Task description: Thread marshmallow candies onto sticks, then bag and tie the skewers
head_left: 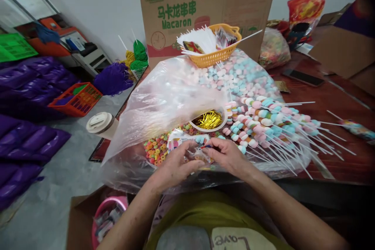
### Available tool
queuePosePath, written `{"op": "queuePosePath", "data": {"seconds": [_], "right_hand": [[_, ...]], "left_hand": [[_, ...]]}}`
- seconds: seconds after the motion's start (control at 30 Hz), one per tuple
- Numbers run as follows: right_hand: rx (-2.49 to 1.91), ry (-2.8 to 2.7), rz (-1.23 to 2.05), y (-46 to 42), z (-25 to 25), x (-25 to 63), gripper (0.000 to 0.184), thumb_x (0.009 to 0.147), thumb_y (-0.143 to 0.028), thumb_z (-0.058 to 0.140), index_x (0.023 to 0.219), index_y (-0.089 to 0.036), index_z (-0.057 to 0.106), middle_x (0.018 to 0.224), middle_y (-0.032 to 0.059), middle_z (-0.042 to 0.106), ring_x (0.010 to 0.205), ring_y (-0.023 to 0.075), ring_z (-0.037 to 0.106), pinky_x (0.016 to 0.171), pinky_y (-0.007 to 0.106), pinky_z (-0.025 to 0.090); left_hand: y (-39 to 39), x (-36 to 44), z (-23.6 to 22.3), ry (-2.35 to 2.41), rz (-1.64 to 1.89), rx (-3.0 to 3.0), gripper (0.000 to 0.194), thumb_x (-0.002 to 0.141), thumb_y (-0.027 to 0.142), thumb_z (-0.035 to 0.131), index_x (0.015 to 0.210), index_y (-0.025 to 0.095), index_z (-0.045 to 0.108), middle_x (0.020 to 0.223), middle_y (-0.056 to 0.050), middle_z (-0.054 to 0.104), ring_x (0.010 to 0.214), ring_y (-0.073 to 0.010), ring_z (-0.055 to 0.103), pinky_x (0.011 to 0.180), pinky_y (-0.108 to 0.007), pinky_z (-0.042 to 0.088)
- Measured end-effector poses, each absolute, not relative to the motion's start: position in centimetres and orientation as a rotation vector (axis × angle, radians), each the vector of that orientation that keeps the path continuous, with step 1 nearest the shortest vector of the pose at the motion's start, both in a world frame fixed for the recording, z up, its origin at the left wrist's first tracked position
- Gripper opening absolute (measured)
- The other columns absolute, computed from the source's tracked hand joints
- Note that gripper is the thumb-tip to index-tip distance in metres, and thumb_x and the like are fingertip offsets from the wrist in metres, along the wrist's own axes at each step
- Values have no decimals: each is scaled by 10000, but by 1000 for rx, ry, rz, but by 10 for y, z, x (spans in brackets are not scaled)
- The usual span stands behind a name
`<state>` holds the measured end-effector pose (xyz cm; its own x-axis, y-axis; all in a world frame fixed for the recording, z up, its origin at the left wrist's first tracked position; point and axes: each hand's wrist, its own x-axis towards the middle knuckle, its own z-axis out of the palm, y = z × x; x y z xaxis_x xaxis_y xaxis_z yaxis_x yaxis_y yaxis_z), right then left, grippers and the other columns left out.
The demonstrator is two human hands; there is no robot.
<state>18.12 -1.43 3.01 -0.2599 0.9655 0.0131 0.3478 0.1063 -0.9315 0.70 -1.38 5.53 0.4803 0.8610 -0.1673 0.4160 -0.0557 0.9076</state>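
Note:
My left hand (pixel 178 162) is curled around one side of a small clear plastic bag (pixel 206 158) with printed marks. My right hand (pixel 227 155) pinches the bag's upper edge, where a little red and blue shows. Just beyond the hands lies a stack of printed bags (pixel 172 139), beside colourful ring candies (pixel 156 150). A white bowl of gold twist ties (pixel 211 120) stands behind them. To the right, marshmallow skewers (pixel 266 121) lie piled with their white sticks pointing towards me and rightward.
A yellow basket (pixel 202 61) of white sticks stands on bagged marshmallows (pixel 234 74), before a large cardboard box (pixel 211 4). A paper cup (pixel 102 125) is at the left edge. A phone (pixel 303 77) and a wrapped skewer (pixel 359 129) lie right. Below is a pink basin (pixel 99 211).

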Motion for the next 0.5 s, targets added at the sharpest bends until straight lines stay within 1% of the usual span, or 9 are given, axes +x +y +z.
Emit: {"op": "queuePosePath", "data": {"seconds": [0.03,0.07,0.13,0.17,0.23,0.3,0.37,0.43,0.5], "right_hand": [[-1319,-1681,1089,-19,24,178,254,813,-359,488,652,-167,525,575,-39,463,558,91,400,502,206,310],[-1333,-1668,1036,-22,19,175,280,816,-369,481,618,-171,486,559,-45,424,551,88,372,494,207,292],[-1345,-1644,992,-28,14,173,340,821,-394,469,567,-181,392,541,-54,337,536,83,319,483,211,261],[-1347,-1624,1005,-29,12,173,368,826,-415,459,558,-185,358,538,-56,304,530,81,298,479,213,249],[-1336,-1568,1081,-29,13,177,404,842,-457,424,554,-188,337,537,-57,282,524,79,285,477,215,245],[-1267,-1509,1201,-28,18,183,394,849,-484,404,598,-180,397,563,-50,332,539,81,321,495,212,274],[-1134,-1494,1357,-27,25,187,329,825,-484,455,741,-168,493,661,-29,442,598,90,396,545,213,328],[-1053,-1546,1465,-26,30,189,300,789,-456,528,871,-167,537,753,-9,506,660,102,441,597,222,361],[-1091,-1578,1447,-27,30,187,276,787,-436,540,811,-161,549,694,-20,493,636,100,423,585,218,350]], "left_hand": [[-16,10,51,1131,580,1606,353,686,319,660,979,160,543,828,-5,603,685,-112,524,609,-215,405],[-17,13,46,1146,626,1552,328,668,316,673,923,153,545,761,10,587,642,-102,507,583,-208,393],[-18,18,38,1177,701,1511,216,691,327,642,708,146,526,588,46,498,548,-79,437,524,-195,344],[-18,19,35,1184,719,1524,234,711,335,616,633,147,502,544,52,459,524,-73,406,508,-193,323],[-17,18,33,1145,708,1580,259,739,346,580,595,145,500,532,47,453,517,-72,388,506,-195,310],[-14,14,35,1078,674,1647,269,771,364,539,617,145,520,549,39,475,526,-75,396,517,-197,315],[-13,10,37,1048,637,1719,320,809,387,483,595,150,498,534,43,446,517,-74,382,513,-197,306],[-12,8,39,1044,579,1788,375,841,408,424,569,154,468,525,45,411,515,-74,374,511,-197,299],[-12,5,38,1050,530,1828,406,862,419,376,568,155,470,529,42,403,526,-79,382,514,-197,303]]}}
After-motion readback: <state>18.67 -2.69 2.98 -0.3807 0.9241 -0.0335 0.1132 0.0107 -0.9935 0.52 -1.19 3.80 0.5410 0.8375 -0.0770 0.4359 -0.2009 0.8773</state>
